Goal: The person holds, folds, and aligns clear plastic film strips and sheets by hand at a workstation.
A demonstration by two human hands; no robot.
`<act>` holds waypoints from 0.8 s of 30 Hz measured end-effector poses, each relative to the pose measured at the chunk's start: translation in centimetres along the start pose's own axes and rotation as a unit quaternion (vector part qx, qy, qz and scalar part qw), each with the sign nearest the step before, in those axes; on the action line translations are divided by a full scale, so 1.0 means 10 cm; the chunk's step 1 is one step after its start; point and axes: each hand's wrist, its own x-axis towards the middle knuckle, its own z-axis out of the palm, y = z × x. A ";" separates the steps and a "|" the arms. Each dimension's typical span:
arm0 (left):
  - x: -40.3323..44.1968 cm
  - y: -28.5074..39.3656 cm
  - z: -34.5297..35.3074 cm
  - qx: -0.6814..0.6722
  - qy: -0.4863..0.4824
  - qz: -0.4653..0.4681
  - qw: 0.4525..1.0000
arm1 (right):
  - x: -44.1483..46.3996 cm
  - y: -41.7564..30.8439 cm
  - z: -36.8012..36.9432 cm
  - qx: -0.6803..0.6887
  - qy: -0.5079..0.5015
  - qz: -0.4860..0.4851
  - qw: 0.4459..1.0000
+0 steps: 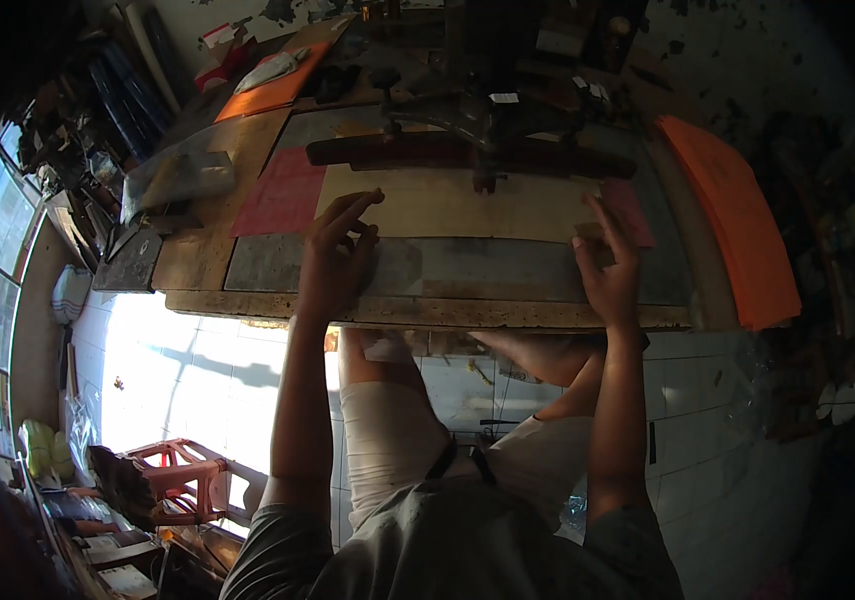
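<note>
A long cream sheet (458,205) lies across the grey work surface (428,268), with pink material (276,195) showing beyond both its ends. My left hand (336,250) is over the sheet's left part, index finger stretched forward and thumb apart from it. At the right end my right hand (610,262) is raised in the same way, with a gap between thumb and index finger. Neither hand visibly holds anything; whether the fingertips touch the sheet I cannot tell. Just beyond the hands, a dark machine with a long reddish bar (398,152) spans the sheet and hides its far edge.
Orange sheets (733,215) are stacked on the right, and another orange piece (273,85) lies at the back left. Clear plastic (183,185) rests on the left boards. The table's wooden front edge (428,308) is above my legs. A pink stool (183,480) stands lower left.
</note>
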 end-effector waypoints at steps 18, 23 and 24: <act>-0.10 -0.09 -0.09 -0.135 -0.025 -0.016 0.990 | -0.04 0.09 -0.03 -0.022 0.031 -0.032 0.999; -0.10 -0.03 -0.10 -0.105 -0.037 -0.034 0.993 | -0.01 0.05 -0.03 -0.030 0.034 -0.071 0.996; -0.09 -0.05 -0.10 -0.118 -0.037 -0.033 0.992 | -0.01 0.05 -0.04 -0.031 0.030 -0.072 0.997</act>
